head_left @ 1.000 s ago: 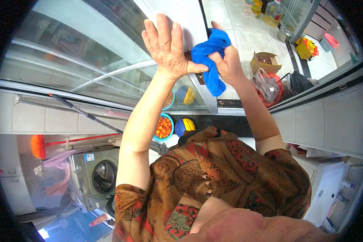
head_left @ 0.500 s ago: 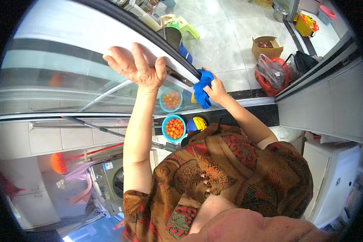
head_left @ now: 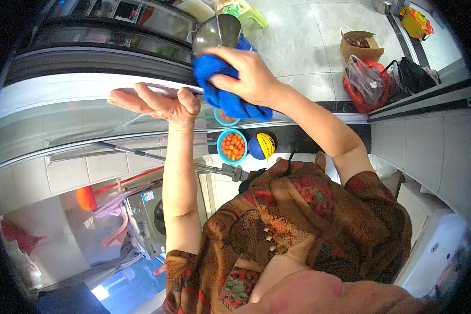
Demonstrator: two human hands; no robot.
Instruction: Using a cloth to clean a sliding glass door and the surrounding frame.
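Note:
With fingers spread, my left hand lies against the face of a glass sliding door beneath its white frame. A crumpled blue cloth is gripped in my right hand, at the door's upper end edge. Part of the cloth hangs down below that hand toward the floor. Between the two hands runs a short stretch of the door frame.
Below the door sit a light-blue bowl of small orange-red fruit and a blue-and-yellow ball. A cardboard box and bags stand at far right. A vacuum tube leans across the left; a washing machine is lower left.
My right hand has brought the blue cloth up and left along the door's edge. My left hand has slid a little left and lower. The door frame appears at a different tilt.

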